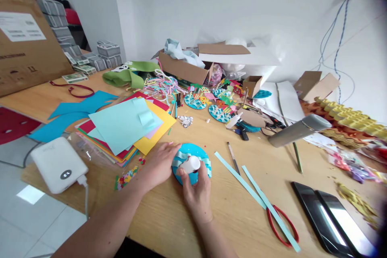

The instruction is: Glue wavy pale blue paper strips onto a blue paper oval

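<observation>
A round blue disc (193,149) with wavy pale-blue strips across it lies flat on the table in front of me. My right hand (196,191) is closed round a small white glue bottle (190,164), tipped over the disc with its rounded end up; its nozzle is hidden. At the disc's left edge rests my left hand (161,163), fingers stretched out and touching the rim. Two pale-blue paper strips (242,181) and red-handled scissors (279,236) lie to the right, near a pen (232,157).
Coloured paper sheets (121,127) are stacked at left, behind a white power bank (59,165) with a cable. Decorated discs (220,113) and another glue bottle (234,120) lie farther back. A grey flask (299,130) and dark phones (332,217) are at right.
</observation>
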`<control>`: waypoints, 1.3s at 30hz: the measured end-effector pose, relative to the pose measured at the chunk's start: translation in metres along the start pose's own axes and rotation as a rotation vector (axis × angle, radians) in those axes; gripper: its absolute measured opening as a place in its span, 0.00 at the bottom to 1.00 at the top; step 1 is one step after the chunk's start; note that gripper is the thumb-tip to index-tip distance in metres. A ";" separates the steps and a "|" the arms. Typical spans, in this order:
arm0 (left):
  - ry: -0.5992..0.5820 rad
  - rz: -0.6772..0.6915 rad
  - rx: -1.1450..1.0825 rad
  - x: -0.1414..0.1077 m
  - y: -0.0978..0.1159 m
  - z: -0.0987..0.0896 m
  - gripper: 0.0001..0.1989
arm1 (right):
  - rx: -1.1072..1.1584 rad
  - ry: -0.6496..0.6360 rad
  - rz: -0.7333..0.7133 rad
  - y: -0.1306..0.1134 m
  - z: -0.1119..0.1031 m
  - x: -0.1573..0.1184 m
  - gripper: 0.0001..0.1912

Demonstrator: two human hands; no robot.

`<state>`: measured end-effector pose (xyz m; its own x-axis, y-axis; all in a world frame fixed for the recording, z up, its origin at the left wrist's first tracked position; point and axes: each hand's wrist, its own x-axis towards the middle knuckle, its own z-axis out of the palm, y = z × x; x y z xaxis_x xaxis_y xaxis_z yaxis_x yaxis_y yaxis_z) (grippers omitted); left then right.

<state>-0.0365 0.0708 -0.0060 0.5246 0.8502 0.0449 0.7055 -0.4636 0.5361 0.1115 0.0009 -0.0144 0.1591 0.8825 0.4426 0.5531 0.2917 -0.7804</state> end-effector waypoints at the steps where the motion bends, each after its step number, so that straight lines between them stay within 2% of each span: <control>1: 0.001 0.002 0.004 0.000 0.000 0.000 0.29 | 0.002 -0.001 0.000 0.000 0.000 0.000 0.08; 39: 0.003 -0.005 0.012 0.000 0.002 0.000 0.30 | 0.002 0.014 0.029 0.005 0.002 -0.002 0.09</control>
<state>-0.0349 0.0698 -0.0046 0.5197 0.8531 0.0452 0.7135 -0.4625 0.5263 0.1122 0.0018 -0.0200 0.1871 0.8853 0.4257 0.5460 0.2666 -0.7942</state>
